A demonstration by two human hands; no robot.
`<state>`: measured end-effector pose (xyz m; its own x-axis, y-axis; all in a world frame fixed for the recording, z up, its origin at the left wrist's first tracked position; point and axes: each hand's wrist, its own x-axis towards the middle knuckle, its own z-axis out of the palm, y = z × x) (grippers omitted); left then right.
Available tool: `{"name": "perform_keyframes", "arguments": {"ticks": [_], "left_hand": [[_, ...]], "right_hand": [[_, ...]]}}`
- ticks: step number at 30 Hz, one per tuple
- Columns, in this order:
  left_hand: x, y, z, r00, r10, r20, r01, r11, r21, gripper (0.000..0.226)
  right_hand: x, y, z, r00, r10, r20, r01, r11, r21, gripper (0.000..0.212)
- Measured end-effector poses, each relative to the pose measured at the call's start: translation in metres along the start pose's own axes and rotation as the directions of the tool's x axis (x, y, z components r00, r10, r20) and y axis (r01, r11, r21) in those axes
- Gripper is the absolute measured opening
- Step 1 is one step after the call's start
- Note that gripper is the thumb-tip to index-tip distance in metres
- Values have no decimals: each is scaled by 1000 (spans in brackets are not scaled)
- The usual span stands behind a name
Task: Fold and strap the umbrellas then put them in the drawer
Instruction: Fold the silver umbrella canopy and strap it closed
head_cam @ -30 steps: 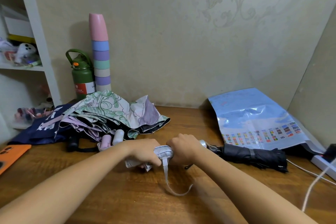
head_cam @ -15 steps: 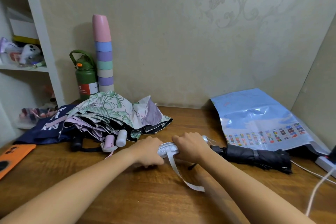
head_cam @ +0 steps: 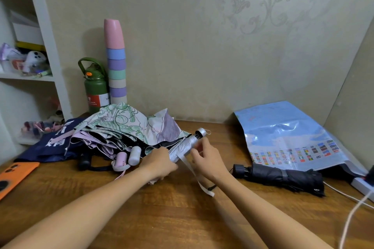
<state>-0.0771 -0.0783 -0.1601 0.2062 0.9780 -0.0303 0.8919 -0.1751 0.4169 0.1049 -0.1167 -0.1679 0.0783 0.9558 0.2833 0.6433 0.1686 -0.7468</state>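
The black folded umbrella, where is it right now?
In the head view the black folded umbrella lies on the wooden desk at the right, just right of the right hand, in front of the blue flag poster.

This is looking like a room in a home. Floral-patterned wallpaper [head_cam: 253, 6] is covering the wall behind a wooden desk [head_cam: 182, 218], while a white shelf [head_cam: 46, 36] is holding small trinkets and a green water bottle [head_cam: 95, 89] is standing beside stacked pastel cups [head_cam: 116, 62].
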Motion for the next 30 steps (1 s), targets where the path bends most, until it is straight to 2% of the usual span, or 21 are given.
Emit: {"name": "perform_keyframes", "arguments": {"ticks": [2, 3, 5, 8, 13, 18, 21, 24, 26, 28, 30], "left_hand": [[1, 3, 1, 1000, -27, -12, 27, 998, -51, 21], [1, 4, 3, 999, -47, -17, 45, 995, -92, 20], [2, 4, 6, 997, -78, -1, 76, 976, -206, 23], [4, 2, 9, 996, -67, 57, 84, 907, -412, 25], [-2, 13, 10, 976, -1, 218, 149, 732, -665, 24], [-5, 13, 11, 910, 159, 382, 240, 549, -801, 33], [-3, 13, 8, 902, 187, 390, 245, 522, -817, 37], [-6, 14, 9, 915, 215, 341, 141, 622, -770, 46], [-8, 12, 9, 905, 310, 292, -28, 728, -685, 44], [-10, 9, 2, 865, 423, 270, -256, 834, -488, 41], [-10, 7, -6, 798, 532, 282, -491, 846, -208, 45]], "right_hand": [[1, -2, 3, 973, 171, 157, -191, 973, 126, 45], [1, -1, 3, 951, 180, 251, -235, 949, 212, 50], [-1, 0, 0, 931, 116, 346, -239, 911, 337, 44], [0, 14, -3, 932, 21, 362, -198, 866, 460, 29], [-1, 26, 4, 932, -1, 361, -224, 783, 580, 28], [0, 37, 3, 942, 1, 336, -217, 764, 607, 30], [1, 41, 8, 952, -41, 305, -167, 762, 626, 32], [3, 40, 14, 966, -31, 256, -124, 814, 568, 24], [3, 46, 17, 975, 18, 220, -142, 813, 564, 16], [4, 54, 16, 981, 33, 191, -138, 815, 563, 14], [7, 55, 10, 966, -9, 260, -162, 760, 630, 10]]}}
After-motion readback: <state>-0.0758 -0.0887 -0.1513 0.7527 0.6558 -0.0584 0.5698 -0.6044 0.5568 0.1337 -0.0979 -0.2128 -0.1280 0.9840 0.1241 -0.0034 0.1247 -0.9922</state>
